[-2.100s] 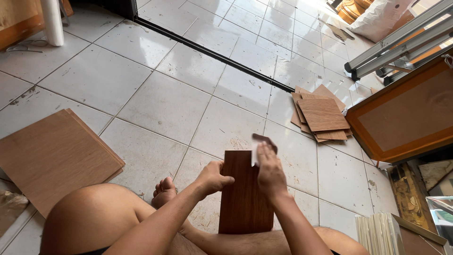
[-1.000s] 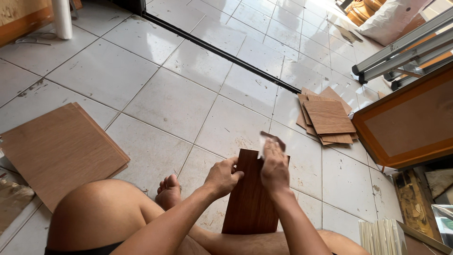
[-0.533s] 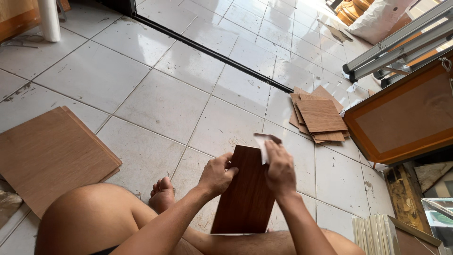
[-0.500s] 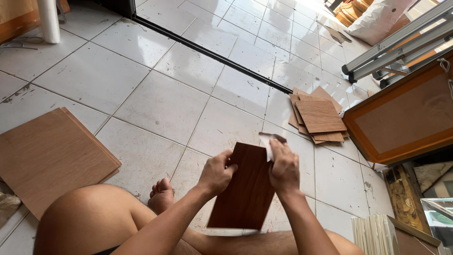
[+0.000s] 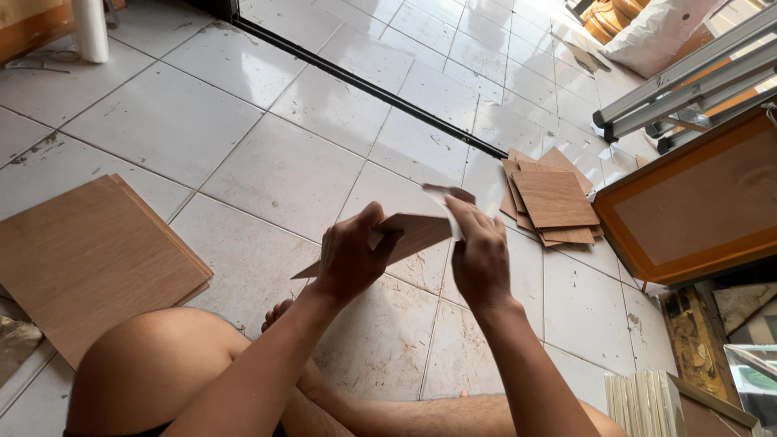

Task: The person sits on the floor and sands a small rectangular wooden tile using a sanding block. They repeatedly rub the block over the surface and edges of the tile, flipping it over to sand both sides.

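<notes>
Head view: a seated person looks down past a bare knee at both hands held above a white tiled floor (image 5: 267, 170).
Left hand (image 5: 350, 260): fingers clamped on the near left part of a dark brown veneer panel (image 5: 409, 233), thumb on top.
Right hand (image 5: 479, 257): fingers pinched together on a thin strip (image 5: 443, 198) that curls up at the panel's far right corner.
Panel position: held in the air between the two hands, tilted nearly flat, so mostly its underside and edge show.
Long axis: runs from low at the left, near the knee, up toward the right, ending at the strip.
Key relation: the strip lies at the right hand's fingertips, on the far end of the panel; the left hand grips the panel closer to its middle.
Nearby left: a stack of large light brown boards (image 5: 81, 259) on the floor.
Nearby right: a pile of small veneer pieces (image 5: 554, 202), well apart from the hands, beside an orange-framed panel (image 5: 696, 210).
</notes>
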